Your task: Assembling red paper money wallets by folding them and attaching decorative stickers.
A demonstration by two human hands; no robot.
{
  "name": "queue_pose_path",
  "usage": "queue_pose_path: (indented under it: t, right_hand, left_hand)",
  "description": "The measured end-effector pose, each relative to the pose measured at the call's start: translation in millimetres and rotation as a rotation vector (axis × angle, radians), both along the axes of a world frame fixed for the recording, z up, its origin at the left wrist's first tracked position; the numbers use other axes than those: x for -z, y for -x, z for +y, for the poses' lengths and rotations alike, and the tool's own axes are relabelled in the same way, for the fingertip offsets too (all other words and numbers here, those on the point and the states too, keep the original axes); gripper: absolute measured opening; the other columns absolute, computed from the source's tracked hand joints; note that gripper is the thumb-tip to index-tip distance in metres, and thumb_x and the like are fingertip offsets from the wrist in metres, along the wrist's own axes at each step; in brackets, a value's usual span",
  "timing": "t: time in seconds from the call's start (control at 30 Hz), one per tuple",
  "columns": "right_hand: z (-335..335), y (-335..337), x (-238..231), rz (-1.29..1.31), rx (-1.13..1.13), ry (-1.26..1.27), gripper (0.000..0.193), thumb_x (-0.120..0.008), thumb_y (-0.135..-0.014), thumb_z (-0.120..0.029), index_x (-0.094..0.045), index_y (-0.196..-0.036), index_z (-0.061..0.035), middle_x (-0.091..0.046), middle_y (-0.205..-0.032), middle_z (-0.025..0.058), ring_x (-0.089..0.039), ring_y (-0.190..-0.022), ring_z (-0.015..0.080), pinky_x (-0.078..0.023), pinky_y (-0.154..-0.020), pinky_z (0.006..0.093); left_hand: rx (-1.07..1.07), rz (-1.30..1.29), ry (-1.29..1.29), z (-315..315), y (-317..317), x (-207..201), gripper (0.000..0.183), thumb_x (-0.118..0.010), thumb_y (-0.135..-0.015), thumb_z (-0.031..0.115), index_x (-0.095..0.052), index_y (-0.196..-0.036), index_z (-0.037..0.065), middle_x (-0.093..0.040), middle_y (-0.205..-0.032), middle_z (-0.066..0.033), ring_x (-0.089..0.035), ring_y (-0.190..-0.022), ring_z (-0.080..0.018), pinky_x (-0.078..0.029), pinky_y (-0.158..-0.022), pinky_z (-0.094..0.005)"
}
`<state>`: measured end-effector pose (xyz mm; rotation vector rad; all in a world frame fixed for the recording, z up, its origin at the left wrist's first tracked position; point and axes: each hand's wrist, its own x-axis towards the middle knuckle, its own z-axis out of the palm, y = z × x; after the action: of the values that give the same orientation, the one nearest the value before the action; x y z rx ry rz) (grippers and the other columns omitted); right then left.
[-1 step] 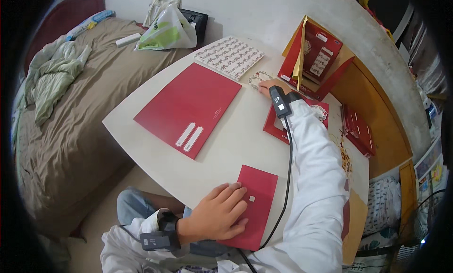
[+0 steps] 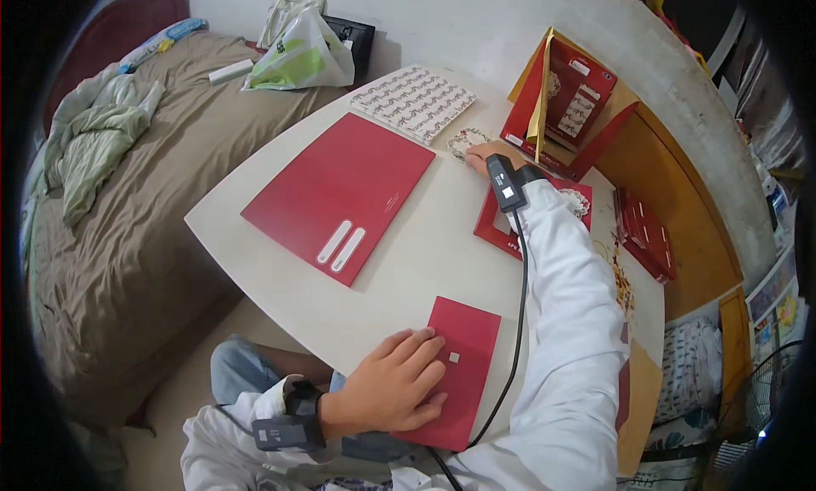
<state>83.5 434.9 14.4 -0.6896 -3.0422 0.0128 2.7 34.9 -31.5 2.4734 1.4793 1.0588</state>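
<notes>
My left hand (image 2: 399, 385) lies flat and open on a narrow red card (image 2: 476, 338) with a small pale square on its face, at the near edge of the table. Toward the back, the bent fingers of my right hand (image 2: 488, 155) close on the lower rim of a small wreath-shaped ornament (image 2: 467, 135), white with red bits. My wrist and its black band hide part of that hand. Under my right forearm lies a red box (image 2: 492, 222) with a white lacy piece (image 2: 577, 204) on it.
A large red folder (image 2: 340, 194) and a patterned white booklet (image 2: 412, 103) lie on the white table. An opened red and gold box (image 2: 574, 109) stands at the back right. Red packs (image 2: 643, 236) and gold tassels (image 2: 624, 287) lie right of my arm. A black cable (image 2: 519, 321) crosses the table.
</notes>
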Motion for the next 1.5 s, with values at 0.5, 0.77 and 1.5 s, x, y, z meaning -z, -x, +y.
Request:
queue_pose_path:
  t: [0.5,0.77,1.5]
  right_hand:
    - [-28.9,0.8,-22.3,0.344,-0.054,-0.82,0.006,-0.058,-0.075,-0.017,-0.06,-0.078,-0.0113,-0.057,-0.084,0.0049,-0.061,-0.076,0.0251,-0.048,-0.064,0.0422]
    - [-139.6,-28.1,-75.7,0.737,0.119,-0.461,0.013,-0.057,-0.084,-0.017,-0.062,-0.09,-0.0065,-0.064,-0.081,0.0128,-0.063,-0.074,0.0293,-0.051,-0.065,0.0384]
    - [-358.3,-143.4,-72.7,1.091,0.293,0.649,0.041,-0.06,-0.084,0.002,-0.045,-0.122,0.0,-0.058,-0.088,0.0051,-0.055,-0.079,0.0081,-0.045,-0.069,0.0212]
  left_hand:
    - [0.033,-0.034,0.005,-2.5,-0.7,0.4,0.032,-0.061,-0.078,0.028,-0.052,-0.092,0.002,-0.053,-0.116,-0.0179,-0.049,-0.113,-0.0313,-0.038,-0.096,-0.042]
    - [0.019,0.013,-0.034,-1.0,-0.6,2.7,0.035,-0.063,-0.075,0.032,-0.051,-0.091,0.002,-0.052,-0.117,-0.0154,-0.049,-0.113,-0.0296,-0.038,-0.095,-0.0412]
    - [-0.018,0.025,-0.091,-1.8,-4.3,10.1,0.033,-0.063,-0.078,0.03,-0.05,-0.092,0.002,-0.053,-0.11,-0.0136,-0.052,-0.102,-0.0317,-0.041,-0.087,-0.0403]
